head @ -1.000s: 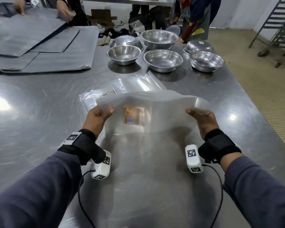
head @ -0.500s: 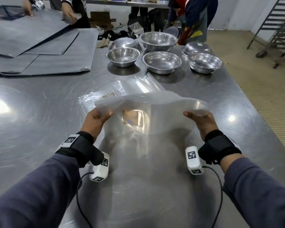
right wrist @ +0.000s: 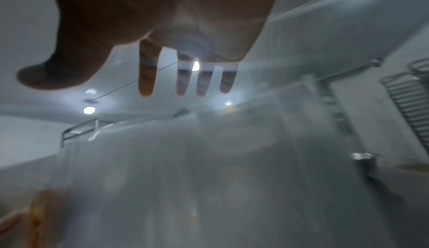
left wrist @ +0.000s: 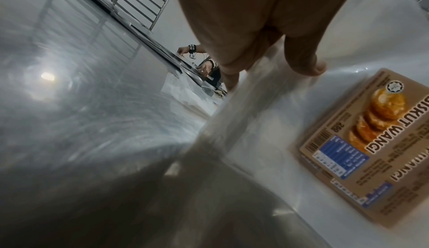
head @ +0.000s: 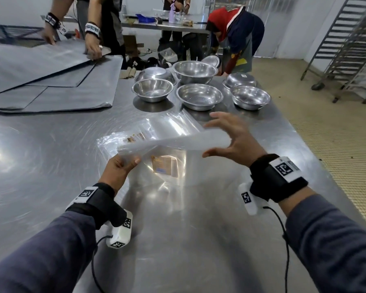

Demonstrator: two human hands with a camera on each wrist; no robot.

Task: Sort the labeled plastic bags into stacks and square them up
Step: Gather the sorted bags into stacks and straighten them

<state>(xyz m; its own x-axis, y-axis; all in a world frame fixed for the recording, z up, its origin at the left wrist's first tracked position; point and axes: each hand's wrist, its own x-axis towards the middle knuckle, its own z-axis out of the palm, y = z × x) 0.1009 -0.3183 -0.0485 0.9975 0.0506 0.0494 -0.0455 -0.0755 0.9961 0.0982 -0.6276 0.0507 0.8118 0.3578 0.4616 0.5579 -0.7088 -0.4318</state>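
My left hand (head: pixel 131 163) grips the left edge of a stack of clear plastic bags (head: pixel 178 141), which is raised off the steel table (head: pixel 51 166) and seen almost edge-on. Its brown biscuit label (head: pixel 165 169) shows below the raised edge. In the left wrist view my left hand (left wrist: pixel 267 59) has its thumb on the plastic near the label (left wrist: pixel 371 142). My right hand (head: pixel 215 137) is spread at the stack's right end, thumb below and fingers above. In the right wrist view its fingers (right wrist: pixel 145 79) are straight. A second labeled bag pile (head: pixel 154 127) lies flat just beyond.
Several steel bowls (head: pixel 199 96) stand behind the bags. Large grey sheets (head: pixel 51 89) cover the far left, where another person's hands (head: pixel 93 47) work. The table's right edge (head: pixel 317 166) drops to a tiled floor. A metal rack (head: pixel 347 49) stands far right.
The held stack has tipped from a broad face toward me to nearly edge-on. My right hand has let go of its edge, risen and spread its fingers. The left hand keeps its grip.
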